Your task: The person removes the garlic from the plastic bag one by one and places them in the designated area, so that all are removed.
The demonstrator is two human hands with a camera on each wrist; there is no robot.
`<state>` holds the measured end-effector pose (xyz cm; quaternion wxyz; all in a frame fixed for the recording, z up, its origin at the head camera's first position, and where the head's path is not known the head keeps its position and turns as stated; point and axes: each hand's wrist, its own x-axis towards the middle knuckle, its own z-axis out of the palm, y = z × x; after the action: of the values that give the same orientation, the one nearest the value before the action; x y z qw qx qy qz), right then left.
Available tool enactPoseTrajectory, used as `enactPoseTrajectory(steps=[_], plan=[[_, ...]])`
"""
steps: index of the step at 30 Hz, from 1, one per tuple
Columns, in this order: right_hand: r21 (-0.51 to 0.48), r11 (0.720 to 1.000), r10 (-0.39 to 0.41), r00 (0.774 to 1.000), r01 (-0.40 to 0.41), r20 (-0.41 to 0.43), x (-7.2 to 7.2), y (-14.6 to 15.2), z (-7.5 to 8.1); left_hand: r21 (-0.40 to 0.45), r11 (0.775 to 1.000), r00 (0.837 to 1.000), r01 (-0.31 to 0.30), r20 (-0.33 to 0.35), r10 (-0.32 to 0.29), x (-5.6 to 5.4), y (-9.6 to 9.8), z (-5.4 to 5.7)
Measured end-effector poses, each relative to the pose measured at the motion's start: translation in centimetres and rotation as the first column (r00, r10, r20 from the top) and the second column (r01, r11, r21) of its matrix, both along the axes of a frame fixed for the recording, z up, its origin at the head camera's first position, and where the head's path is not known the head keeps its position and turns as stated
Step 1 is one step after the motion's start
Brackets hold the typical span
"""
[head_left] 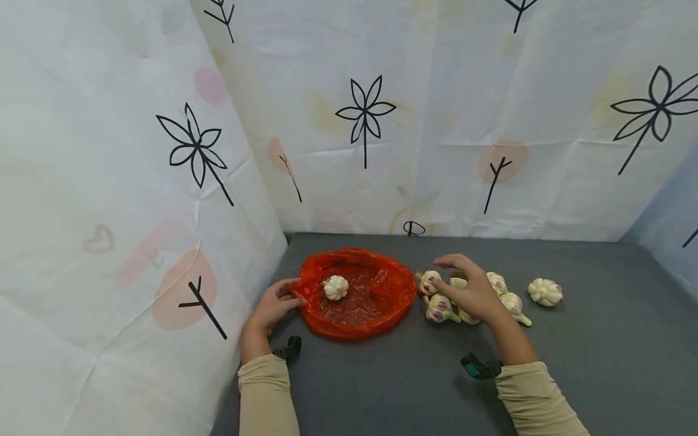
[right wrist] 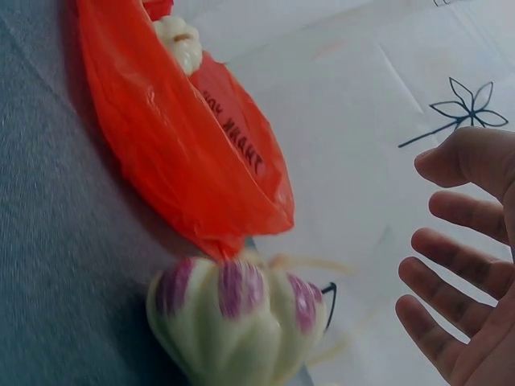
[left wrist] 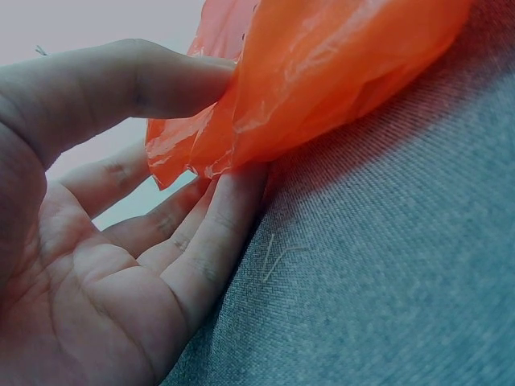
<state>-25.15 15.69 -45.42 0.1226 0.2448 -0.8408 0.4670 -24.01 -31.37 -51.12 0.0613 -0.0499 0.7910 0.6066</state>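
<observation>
A red plastic bag [head_left: 354, 330] lies spread with its mouth facing up, and one garlic bulb [head_left: 335, 287] sits inside. My left hand [head_left: 271, 307] pinches the bag's left edge; the left wrist view has the thumb above the thin plastic [left wrist: 322, 80] and the fingers beneath. To the right of the bag my right hand [head_left: 473, 292] hovers over a cluster of garlic bulbs [head_left: 440, 309], partly covering them. In the right wrist view its fingers are spread and hold nothing, apart from a purple-streaked bulb [right wrist: 241, 322] close by the bag.
A lone garlic bulb [head_left: 545, 292] lies to the right of the cluster. The grey tabletop [head_left: 382, 387] is bordered by a patterned white sheet [head_left: 436, 181] at the back and on the left side. A bluish panel [head_left: 668, 212] stands at the right.
</observation>
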Motion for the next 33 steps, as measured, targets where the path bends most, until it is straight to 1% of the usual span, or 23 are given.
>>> enactPoseTrajectory(steps=[6, 9, 13, 17, 26, 33], plan=[[-0.005, 0.999, 0.034, 0.999, -0.034, -0.004, -0.4, -1.2, -0.2, -0.015, 1.0, 1.0, 0.008, -0.013, -0.008, 0.1, 0.1, -0.1], [-0.026, 0.998, 0.059, 0.998, -0.059, -0.003, -0.5, -1.8, -0.1, -0.02, 1.0, 1.0, 0.01, -0.014, -0.01, 0.1, 0.1, -0.1], [-0.062, 0.994, 0.093, 0.994, -0.09, 0.05, -0.7, -2.8, 0.0, -0.016, 1.0, 1.0, 0.007, -0.01, -0.007, 0.1, 0.1, -0.1], [-0.077, 0.992, 0.104, 0.99, -0.096, 0.099, -1.0, -3.9, 0.1, -0.02, 1.0, 1.0, 0.004, -0.008, -0.004, 0.0, 0.1, -0.2], [-0.092, 0.988, 0.134, 0.987, -0.126, 0.086, -1.3, -6.5, -0.1, -0.017, 1.0, 1.0, 0.005, -0.004, -0.005, 0.1, 0.0, -0.1], [-0.106, 0.981, 0.173, 0.978, -0.161, 0.114, -1.5, -8.3, -0.3, -0.017, 1.0, 1.0, -0.001, 0.003, 0.001, 0.1, 0.2, 0.0]])
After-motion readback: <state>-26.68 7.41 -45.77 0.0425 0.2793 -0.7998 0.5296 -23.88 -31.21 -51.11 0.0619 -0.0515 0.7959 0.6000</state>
